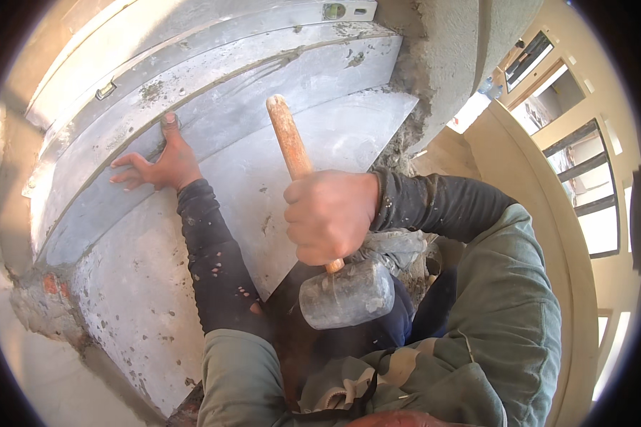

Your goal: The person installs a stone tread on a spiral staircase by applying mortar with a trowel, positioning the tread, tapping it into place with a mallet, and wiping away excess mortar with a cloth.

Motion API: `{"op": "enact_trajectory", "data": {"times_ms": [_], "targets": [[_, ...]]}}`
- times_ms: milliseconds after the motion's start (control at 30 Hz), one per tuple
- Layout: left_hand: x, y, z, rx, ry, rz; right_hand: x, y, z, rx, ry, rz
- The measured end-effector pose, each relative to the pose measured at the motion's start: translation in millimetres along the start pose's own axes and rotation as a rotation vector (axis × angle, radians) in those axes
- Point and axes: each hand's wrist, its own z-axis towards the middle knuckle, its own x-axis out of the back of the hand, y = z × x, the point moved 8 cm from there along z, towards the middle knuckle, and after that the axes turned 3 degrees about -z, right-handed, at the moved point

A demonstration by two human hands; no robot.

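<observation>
My right hand (327,213) grips the wooden handle of a rubber mallet (345,295) near its grey, dusty head, with the handle pointing up and away from me. My left hand (157,164) rests with spread fingers on a pale grey vertical slab (299,75), its thumb at the upper edge. Below lies a flat pale slab (135,277) spotted with cement. Along the step above lies a long metal spirit level (249,32).
A rough mortar-edged column (449,43) stands at upper right, beside the slabs' ends. Crumbly mortar and red brick (50,285) show at left. Farther right, a curved cream ledge (559,249) runs down past window openings (577,171).
</observation>
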Motion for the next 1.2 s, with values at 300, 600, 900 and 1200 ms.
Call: {"op": "enact_trajectory", "data": {"times_ms": [300, 600, 900, 1200], "targets": [[-2.7, -10.3, 6.3, -0.162, 0.057, 0.019, -16.6, 19.7, -18.4, 0.117, 0.050, 0.037], [-5.0, -13.4, 1.4, -0.086, -0.014, 0.009, -30.3, 25.6, -44.0, 0.035, -0.031, 0.098], [2.2, -2.4, -16.7, -0.233, -0.201, 0.283, -36.2, 37.7, -54.3, 0.021, -0.040, 0.174], [6.4, -1.6, -15.3, -0.176, -0.190, 0.283, -47.0, 34.5, -52.3, 0.030, 0.006, 0.172]]}}
